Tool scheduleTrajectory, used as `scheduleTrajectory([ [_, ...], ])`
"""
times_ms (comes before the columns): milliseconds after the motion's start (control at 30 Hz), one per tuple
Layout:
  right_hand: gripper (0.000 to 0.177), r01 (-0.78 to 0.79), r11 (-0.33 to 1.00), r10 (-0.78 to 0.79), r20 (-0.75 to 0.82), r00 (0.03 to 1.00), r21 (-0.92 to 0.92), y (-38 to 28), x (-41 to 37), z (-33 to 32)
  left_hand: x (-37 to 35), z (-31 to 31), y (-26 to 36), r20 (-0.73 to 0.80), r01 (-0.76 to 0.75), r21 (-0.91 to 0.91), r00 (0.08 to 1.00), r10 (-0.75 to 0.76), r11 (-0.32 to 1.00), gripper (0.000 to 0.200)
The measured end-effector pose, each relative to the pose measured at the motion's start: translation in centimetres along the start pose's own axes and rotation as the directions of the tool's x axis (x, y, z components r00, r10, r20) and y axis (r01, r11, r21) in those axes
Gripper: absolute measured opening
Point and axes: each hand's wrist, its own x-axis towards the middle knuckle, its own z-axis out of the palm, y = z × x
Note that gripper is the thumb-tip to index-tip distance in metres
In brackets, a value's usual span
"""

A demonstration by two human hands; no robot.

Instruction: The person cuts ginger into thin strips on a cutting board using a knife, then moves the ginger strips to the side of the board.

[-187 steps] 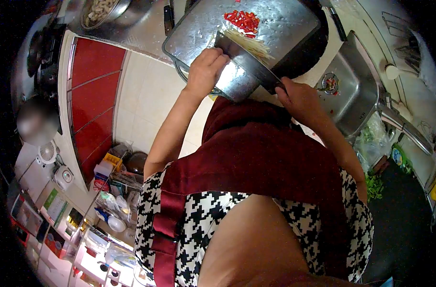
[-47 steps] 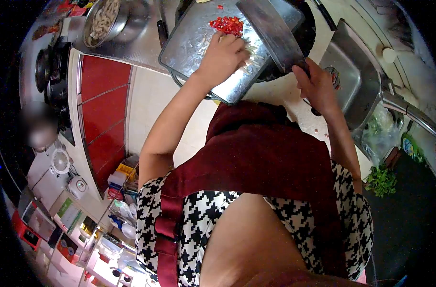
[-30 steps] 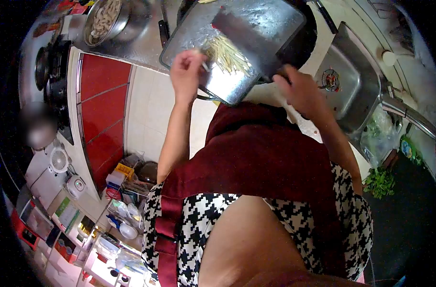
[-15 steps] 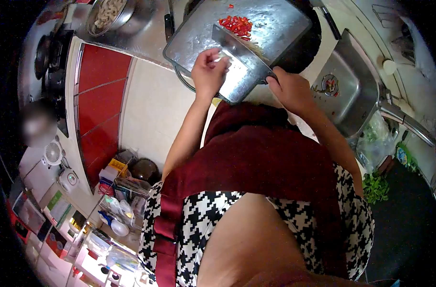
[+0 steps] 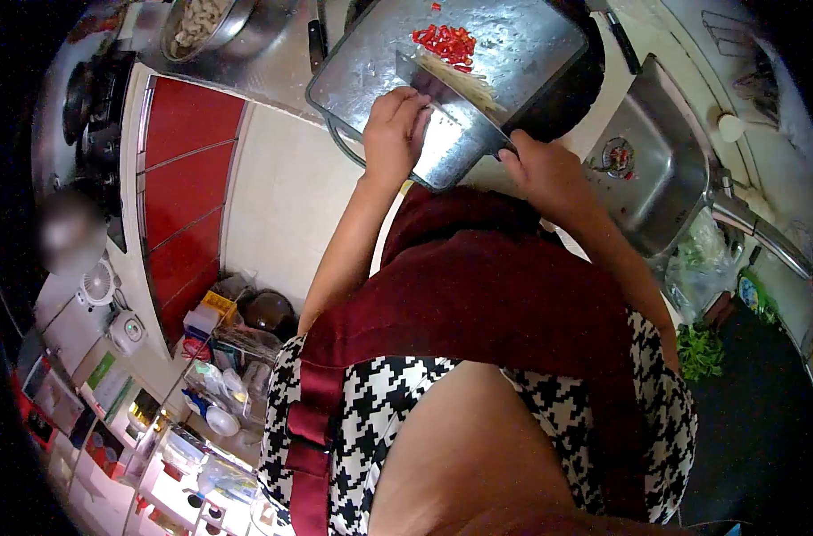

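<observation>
My right hand [image 5: 549, 170] grips the handle of a broad cleaver [image 5: 451, 92], whose blade slants across a metal cutting board [image 5: 362, 62]. Pale thin strips [image 5: 471, 85] lie along the far side of the blade. Beyond them is a small heap of chopped red pieces [image 5: 445, 45], with one stray piece near the board's far edge. My left hand [image 5: 396, 129] is at the near side of the blade, fingers bent and drawn together at its face; whether anything is under the fingertips cannot be made out.
At the upper left stands a metal bowl [image 5: 201, 29] of pale pieces, and a black-handled knife [image 5: 316, 45] lies by the board. A sink [image 5: 656, 161] with a faucet [image 5: 763, 237] is at the right, above leafy greens [image 5: 699, 350].
My left hand has moved slightly toward the blade, and its fingers have closed more. More of the pale strips shows beyond the cleaver, which stays in my right hand.
</observation>
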Motion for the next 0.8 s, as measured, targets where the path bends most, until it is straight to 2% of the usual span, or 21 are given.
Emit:
scheduleTrajectory([
  [33, 0.027, 0.006, 1.000, -0.006, 0.009, 1.000, 0.009, 0.0, 0.0, 0.0, 0.0, 0.2, -0.2, 0.010, -0.041, 0.027, 0.999, 0.041, 0.999, 0.018],
  [167, 0.026, 0.008, 1.000, -0.008, 0.023, 1.000, 0.023, -0.1, -0.2, 0.1, -0.6, 0.0, -0.8, 0.064, -0.054, 0.053, 0.997, 0.051, 0.997, 0.017],
  [300, 0.026, 0.004, 1.000, -0.004, -0.031, 1.000, 0.017, 0.0, -0.4, 0.0, -1.0, -0.8, -0.9, 0.034, -0.052, 0.005, 0.998, 0.052, 0.999, 0.017],
  [500, 0.023, 0.049, 0.997, -0.047, 0.040, 0.998, -0.055, -0.3, -0.5, -0.1, -1.1, -0.8, -1.0, 0.025, -0.068, 0.012, 0.997, 0.067, 0.998, 0.017],
  [800, 0.021, 0.101, 0.992, -0.098, 0.036, 0.995, -0.071, 0.2, -0.3, 0.1, -1.0, -0.6, -0.8, 0.037, -0.096, 0.049, 0.995, 0.095, 0.994, 0.016],
])
